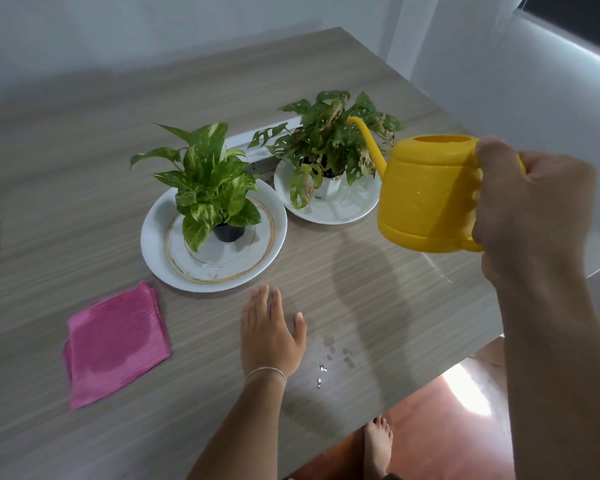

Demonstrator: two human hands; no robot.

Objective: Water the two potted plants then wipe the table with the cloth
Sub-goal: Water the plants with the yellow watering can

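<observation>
- At the far left of the table lies the pink cloth, folded flat, with a darker patch that looks damp. Nothing touches it, so the wiping step looks not yet begun.
- Just right of the cloth and farther from me, the pothos plant stands upright in a small dark pot on a gold-rimmed white plate.
- My left hand rests palm-down on the table, fingers flat and spread, holding nothing. It sits between the cloth and a scatter of water drops, near the front rim of the gold-rimmed plate.
- To the right and farther back, the holey-leaved plant sits in a white pot on a second white plate that seems to hold some water.
- My right hand is wrapped tight around the handle of the yellow watering can, held in the air to the right of that plant.
- The can's long axis runs from my fist up and leftward along the spout, whose tip reaches in among the leaves of the right-hand plant, above its pot. I cannot make out a stream.
- I judge this plant is the one being watered; the pothos lies farther left, so the spout would have to swing leftward across the gap between the plates. The cloth is nearer my free left hand.
</observation>
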